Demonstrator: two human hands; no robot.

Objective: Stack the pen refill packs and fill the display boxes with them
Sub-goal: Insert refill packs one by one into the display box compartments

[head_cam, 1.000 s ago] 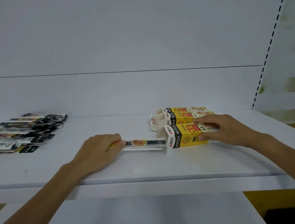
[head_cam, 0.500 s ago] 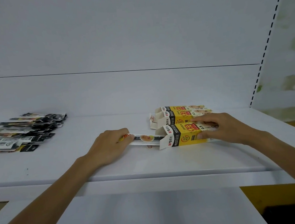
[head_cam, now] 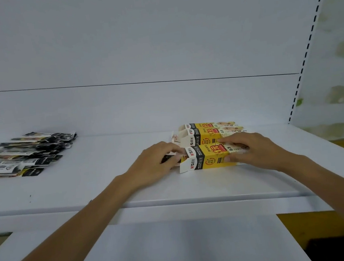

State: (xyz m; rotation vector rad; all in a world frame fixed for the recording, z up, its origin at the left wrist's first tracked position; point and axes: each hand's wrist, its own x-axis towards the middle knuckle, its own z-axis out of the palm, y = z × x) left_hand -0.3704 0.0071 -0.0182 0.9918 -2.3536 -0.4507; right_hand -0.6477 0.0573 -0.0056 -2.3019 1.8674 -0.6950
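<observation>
— While the left hand [head_cam: 157,162] pinches the dark end of a refill pack [head_cam: 166,158], where's the rest of that pack?
— Mostly hidden! It runs into the open left mouth of the front display box [head_cam: 209,158]. The hand's own curled fingers cover the entrance, so I cannot tell how deep it sits. A white flap [head_cam: 185,166] juts out just beside the knuckles.
— And the right hand [head_cam: 249,150]?
— Clamped on that same box: fingers laid across the top, thumb pressed to the yellow front face, wrist low over the shelf [head_cam: 88,183].
— What's crowding them?
— Two more display boxes [head_cam: 205,136] lie directly behind, side by side, close against the front one, with their open ends facing left too.
— Farther out?
— Well apart on the left, a loose pile of refill packs [head_cam: 23,158] fans across the shelf, black ends toward the middle. Behind it all stands the white back panel [head_cam: 159,37], and on the right a slotted upright [head_cam: 306,56]. Below the shelf edge, a lower shelf [head_cam: 177,244] shows between the forearms. Both arms reach in from the bottom corners and angle inward toward the box.
</observation>
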